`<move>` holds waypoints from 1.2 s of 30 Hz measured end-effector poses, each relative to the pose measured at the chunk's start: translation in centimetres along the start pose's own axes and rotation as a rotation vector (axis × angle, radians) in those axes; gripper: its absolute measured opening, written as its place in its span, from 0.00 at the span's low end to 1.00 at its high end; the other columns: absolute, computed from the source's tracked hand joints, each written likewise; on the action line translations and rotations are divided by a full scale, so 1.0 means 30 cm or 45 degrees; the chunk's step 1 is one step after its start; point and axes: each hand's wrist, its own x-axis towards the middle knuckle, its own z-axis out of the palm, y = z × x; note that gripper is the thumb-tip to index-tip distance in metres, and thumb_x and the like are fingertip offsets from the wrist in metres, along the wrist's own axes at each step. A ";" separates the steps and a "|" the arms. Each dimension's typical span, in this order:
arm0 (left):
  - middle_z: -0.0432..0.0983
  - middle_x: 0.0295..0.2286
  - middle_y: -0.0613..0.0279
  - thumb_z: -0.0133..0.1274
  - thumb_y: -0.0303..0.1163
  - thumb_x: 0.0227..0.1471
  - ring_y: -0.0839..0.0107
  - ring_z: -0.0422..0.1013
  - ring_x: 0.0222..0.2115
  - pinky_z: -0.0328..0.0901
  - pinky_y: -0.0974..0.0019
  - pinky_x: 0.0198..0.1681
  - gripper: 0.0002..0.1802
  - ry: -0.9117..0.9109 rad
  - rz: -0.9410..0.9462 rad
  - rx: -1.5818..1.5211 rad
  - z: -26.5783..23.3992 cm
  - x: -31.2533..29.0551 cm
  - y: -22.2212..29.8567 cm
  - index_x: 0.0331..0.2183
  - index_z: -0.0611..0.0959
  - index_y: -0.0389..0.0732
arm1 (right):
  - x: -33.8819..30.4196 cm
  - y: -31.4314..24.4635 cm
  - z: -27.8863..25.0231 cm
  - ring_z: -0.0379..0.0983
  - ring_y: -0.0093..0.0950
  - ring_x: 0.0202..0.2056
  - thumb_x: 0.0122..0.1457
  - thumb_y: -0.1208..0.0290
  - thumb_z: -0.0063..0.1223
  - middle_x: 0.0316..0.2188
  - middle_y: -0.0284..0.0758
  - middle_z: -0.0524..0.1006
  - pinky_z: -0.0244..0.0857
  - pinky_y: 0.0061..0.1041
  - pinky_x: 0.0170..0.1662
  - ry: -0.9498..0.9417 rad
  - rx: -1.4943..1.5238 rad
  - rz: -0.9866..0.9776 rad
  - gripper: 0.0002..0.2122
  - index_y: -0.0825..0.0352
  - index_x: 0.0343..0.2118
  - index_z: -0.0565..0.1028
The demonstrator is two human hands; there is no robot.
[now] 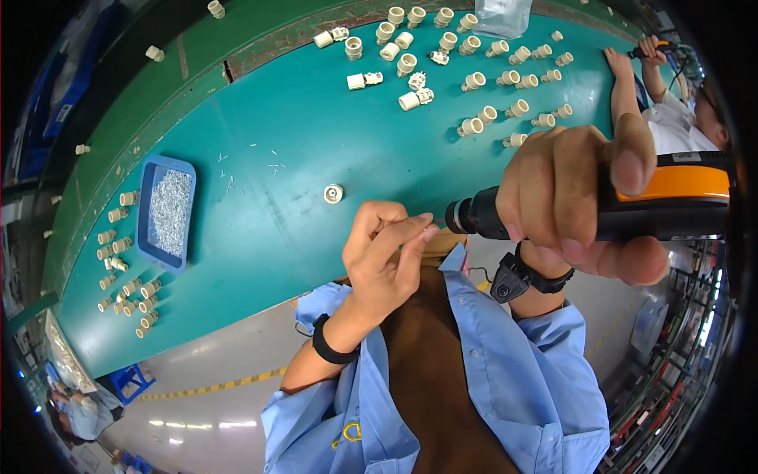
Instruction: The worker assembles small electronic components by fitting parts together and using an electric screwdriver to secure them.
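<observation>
My right hand [553, 186] is wrapped round a black and orange power screwdriver [671, 209], its nose pointing left. Just off that nose, the thumb and forefinger of my left hand [387, 253] are pinched together at the tool's tip. Whatever sits between them is too small to make out. A single round cream lamp-holder-like part [333, 193] stands on the green table beyond my left hand, its open end facing up. To the left, a blue tray [189, 229] holds a heap of small silver screws.
Cream parts [474, 81] stand in rows at the far right, others [128, 306] left of the tray. Loose screws [275, 167] lie mid-table on the green surface [260, 245]. A clear plastic bag [503, 17] is at the back. Another person's arm [622, 83] reaches in at right.
</observation>
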 end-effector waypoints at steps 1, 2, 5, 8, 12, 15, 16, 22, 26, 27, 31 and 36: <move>0.65 0.26 0.59 0.57 0.13 0.38 0.76 0.61 0.18 0.56 0.75 0.19 0.09 0.022 0.047 -0.002 -0.003 0.001 0.001 0.28 0.80 0.31 | -0.009 0.009 0.020 0.68 0.20 0.16 0.52 0.54 0.57 0.15 0.25 0.70 0.63 0.21 0.23 0.106 -0.038 -0.004 0.27 0.62 0.50 0.61; 0.65 0.26 0.59 0.57 0.14 0.39 0.77 0.61 0.18 0.55 0.75 0.19 0.08 0.045 0.095 -0.002 -0.007 0.002 0.004 0.28 0.81 0.31 | -0.012 0.015 0.030 0.68 0.20 0.16 0.53 0.54 0.56 0.14 0.25 0.70 0.63 0.21 0.23 0.211 -0.074 -0.008 0.27 0.63 0.49 0.61; 0.66 0.28 0.59 0.55 0.16 0.41 0.77 0.60 0.18 0.55 0.75 0.20 0.08 0.085 0.098 0.112 -0.065 0.005 0.038 0.30 0.81 0.32 | -0.004 0.017 0.029 0.66 0.20 0.16 0.54 0.53 0.54 0.15 0.25 0.68 0.63 0.21 0.24 0.235 -0.197 0.003 0.26 0.63 0.50 0.61; 0.67 0.29 0.59 0.53 0.18 0.43 0.77 0.60 0.20 0.55 0.74 0.22 0.08 0.155 0.096 0.247 -0.143 -0.006 0.021 0.31 0.82 0.32 | -0.002 0.024 0.027 0.66 0.20 0.17 0.55 0.52 0.52 0.16 0.25 0.67 0.63 0.21 0.25 0.245 -0.244 -0.001 0.26 0.63 0.50 0.61; 0.68 0.30 0.58 0.52 0.18 0.45 0.76 0.61 0.23 0.56 0.74 0.25 0.10 0.206 -0.033 0.438 -0.219 -0.032 -0.004 0.33 0.82 0.33 | 0.022 0.049 0.031 0.65 0.19 0.18 0.56 0.51 0.50 0.19 0.25 0.67 0.62 0.22 0.27 0.203 -0.200 -0.024 0.25 0.62 0.50 0.61; 0.69 0.31 0.58 0.52 0.18 0.45 0.76 0.62 0.24 0.57 0.75 0.26 0.10 0.233 -0.149 0.456 -0.248 -0.041 -0.010 0.34 0.82 0.33 | 0.054 0.067 0.042 0.66 0.19 0.20 0.56 0.50 0.49 0.20 0.25 0.67 0.62 0.22 0.28 0.128 -0.175 -0.041 0.25 0.62 0.50 0.61; 0.69 0.31 0.58 0.51 0.18 0.46 0.76 0.62 0.24 0.57 0.75 0.26 0.10 0.255 -0.200 0.418 -0.255 -0.042 -0.012 0.34 0.82 0.33 | 0.063 0.072 0.047 0.66 0.19 0.20 0.56 0.50 0.49 0.21 0.25 0.67 0.62 0.22 0.28 0.106 -0.173 -0.032 0.25 0.62 0.50 0.61; 0.69 0.32 0.61 0.52 0.17 0.47 0.76 0.63 0.25 0.58 0.76 0.27 0.10 0.282 -0.370 0.213 -0.282 -0.034 -0.031 0.34 0.82 0.33 | 0.086 0.095 0.050 0.66 0.18 0.22 0.57 0.49 0.48 0.22 0.25 0.68 0.61 0.22 0.29 0.025 -0.140 0.000 0.25 0.61 0.50 0.60; 0.70 0.31 0.62 0.56 0.16 0.44 0.77 0.64 0.27 0.59 0.75 0.27 0.10 0.243 -0.477 0.228 -0.269 -0.025 -0.020 0.32 0.82 0.33 | 0.094 0.115 0.056 0.65 0.18 0.21 0.57 0.49 0.47 0.22 0.25 0.68 0.61 0.23 0.28 0.035 -0.105 -0.058 0.26 0.62 0.51 0.60; 0.70 0.31 0.61 0.57 0.16 0.42 0.76 0.65 0.27 0.60 0.75 0.27 0.08 0.278 -0.441 0.218 -0.253 -0.020 -0.023 0.30 0.81 0.33 | 0.090 0.116 0.055 0.65 0.18 0.21 0.57 0.49 0.47 0.22 0.25 0.68 0.61 0.23 0.28 0.035 -0.104 -0.056 0.26 0.62 0.51 0.60; 0.72 0.34 0.58 0.60 0.15 0.38 0.73 0.68 0.29 0.63 0.73 0.28 0.07 0.348 -0.256 0.287 -0.195 0.016 -0.057 0.25 0.79 0.33 | 0.081 0.123 0.047 0.65 0.18 0.20 0.57 0.51 0.48 0.21 0.26 0.67 0.60 0.22 0.27 0.075 -0.150 -0.053 0.25 0.63 0.50 0.60; 0.74 0.37 0.52 0.61 0.16 0.37 0.67 0.72 0.29 0.68 0.70 0.30 0.11 0.328 -0.002 0.483 -0.154 0.039 -0.111 0.21 0.73 0.34 | 0.090 0.154 0.045 0.63 0.18 0.19 0.57 0.54 0.48 0.20 0.27 0.67 0.59 0.22 0.25 0.129 -0.213 -0.045 0.23 0.64 0.49 0.61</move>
